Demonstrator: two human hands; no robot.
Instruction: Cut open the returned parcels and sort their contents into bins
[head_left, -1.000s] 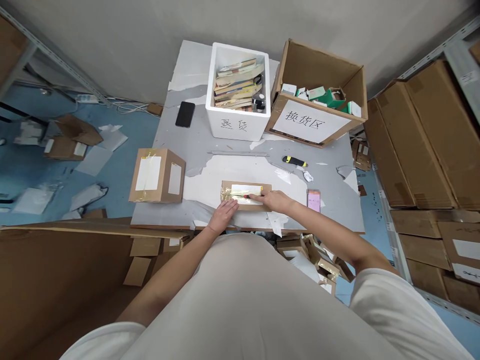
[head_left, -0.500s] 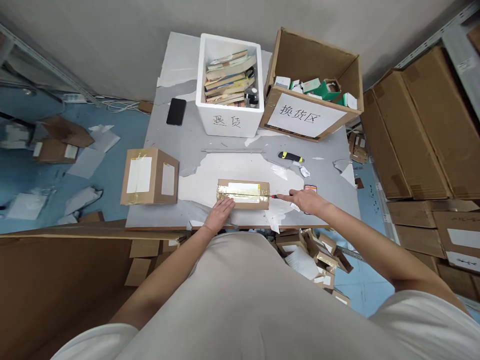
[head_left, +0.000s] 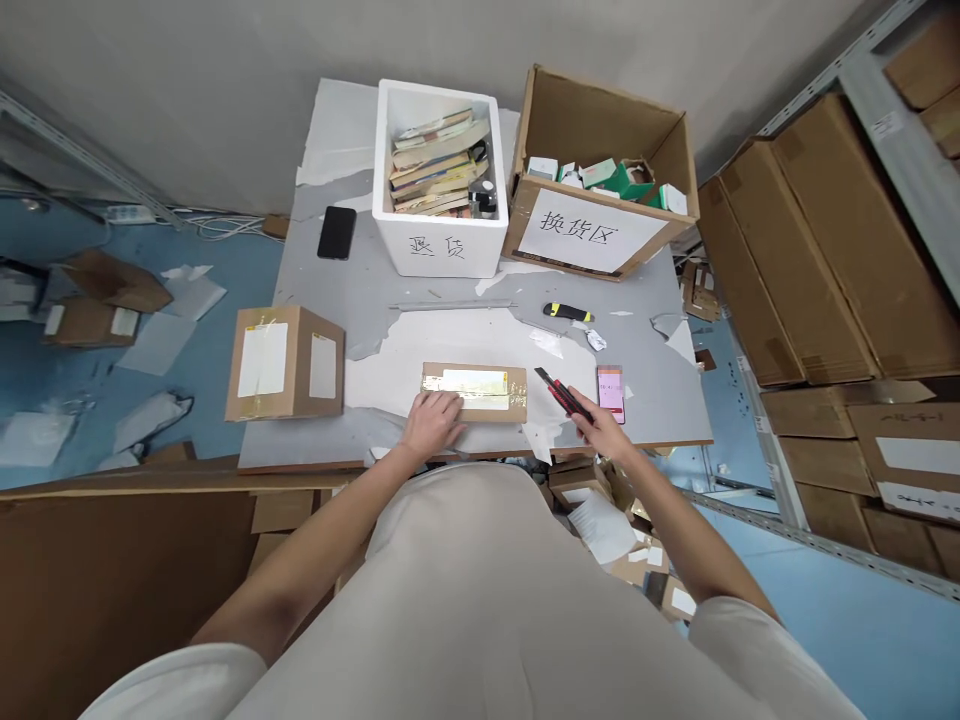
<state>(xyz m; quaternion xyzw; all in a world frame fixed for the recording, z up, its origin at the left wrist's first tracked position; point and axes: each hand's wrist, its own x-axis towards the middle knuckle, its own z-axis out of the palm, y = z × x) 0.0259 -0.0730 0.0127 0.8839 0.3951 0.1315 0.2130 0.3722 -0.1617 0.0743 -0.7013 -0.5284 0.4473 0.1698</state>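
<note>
A small taped carton [head_left: 487, 388] with a white label lies near the table's front edge. My left hand [head_left: 433, 424] rests on its left end, fingers laid over the top. To the right of the carton, my right hand [head_left: 596, 422] grips a red and black utility knife [head_left: 562, 394], whose tip points up and left, apart from the carton. A lit phone [head_left: 610, 393] lies just beyond my right hand. Farther back is a black and yellow cutter [head_left: 568, 312].
A larger carton [head_left: 285, 362] stands at the table's left. Behind are a white foam box [head_left: 441, 245] of books, an open cardboard box [head_left: 589, 232] of small boxes, and a black phone [head_left: 337, 232]. Stacked cartons [head_left: 784, 270] line the right side.
My right hand has drawn back from the small carton's right end, and the knife now shows in full, away from it. My left hand stays on the carton. The view has shifted slightly.
</note>
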